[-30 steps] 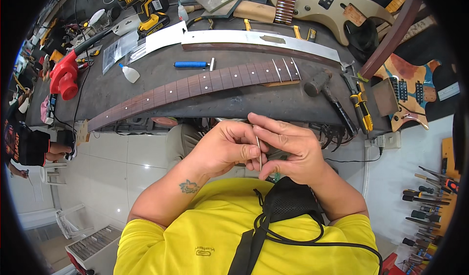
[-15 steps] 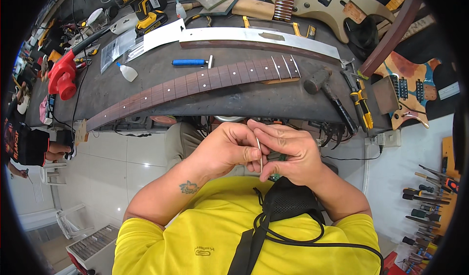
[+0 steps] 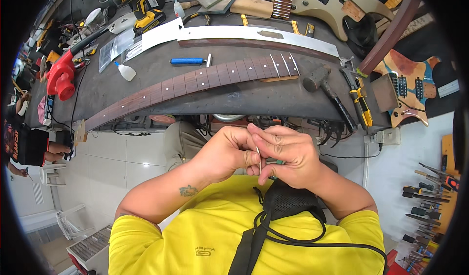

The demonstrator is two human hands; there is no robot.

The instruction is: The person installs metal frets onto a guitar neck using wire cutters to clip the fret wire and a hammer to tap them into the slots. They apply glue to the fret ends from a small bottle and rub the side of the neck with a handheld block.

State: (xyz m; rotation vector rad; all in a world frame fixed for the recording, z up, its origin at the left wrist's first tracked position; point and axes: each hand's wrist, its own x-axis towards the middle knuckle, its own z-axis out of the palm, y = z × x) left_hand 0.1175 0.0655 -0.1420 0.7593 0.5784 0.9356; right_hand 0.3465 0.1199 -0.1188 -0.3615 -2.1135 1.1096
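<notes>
In front of my chest, my left hand (image 3: 227,154) pinches a thin, slightly curved piece of fret wire (image 3: 260,161) between thumb and fingers. My right hand (image 3: 293,157) closes on the same wire from the other side, its fingertips meeting those of the left. Part of the wire is hidden by the fingers. Beyond both hands, a guitar neck (image 3: 188,85) with a dark fretboard and pale dot inlays lies across the bench. A few shiny frets (image 3: 283,65) sit at its right end; bare slots run along the rest.
Right of the neck lie a hammer (image 3: 325,87) and yellow-black cutters (image 3: 360,104). Behind the neck are a blue-handled tool (image 3: 188,61), a small white bottle (image 3: 127,72) and a long metal-topped beam (image 3: 234,32). A red blower (image 3: 61,77) stands left; guitar bodies (image 3: 332,18) lie at the back right.
Both hands keep hold of the fret wire, with only a slight shift of the fingers. The bench things have not moved apart from a small shift of the whole view.
</notes>
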